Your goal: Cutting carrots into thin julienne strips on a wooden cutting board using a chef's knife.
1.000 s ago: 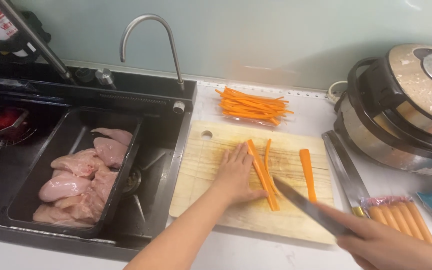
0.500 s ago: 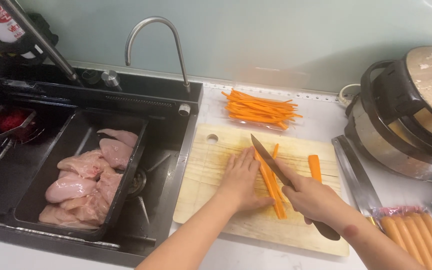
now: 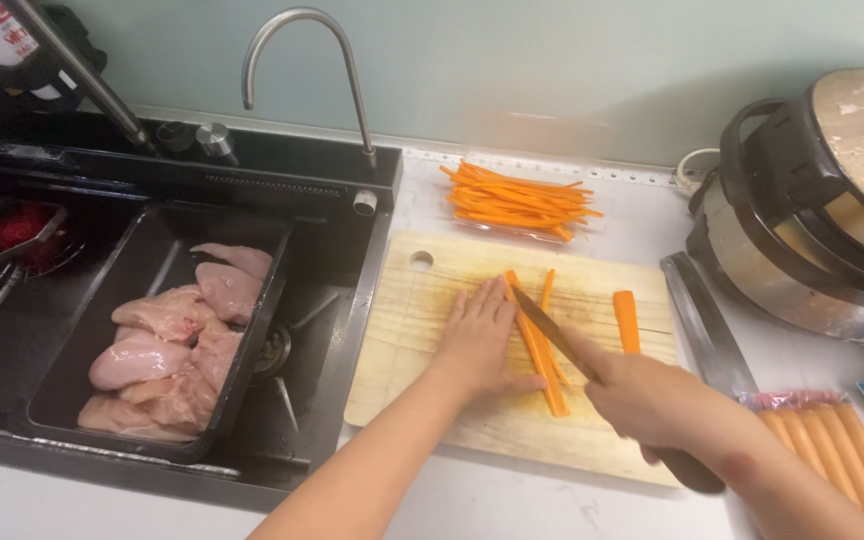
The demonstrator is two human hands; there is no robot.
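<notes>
Carrot strips (image 3: 537, 340) lie on the cutting board (image 3: 422, 340); cut sticks (image 3: 517, 200) behind it, sink (image 3: 342, 330) left, sausages (image 3: 832, 445) right.

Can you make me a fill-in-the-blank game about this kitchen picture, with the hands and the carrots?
1. The right hand holds a ____ over the carrot strips on the wooden cutting board.
2. The left hand lies flat on the board, pressing beside the ____ strips.
3. The black tray in the sink holds raw ____.
4. The pile of cut carrot sticks lies behind the board, on the ____ away from the person.

Missing words: knife; carrot; chicken; side
</notes>
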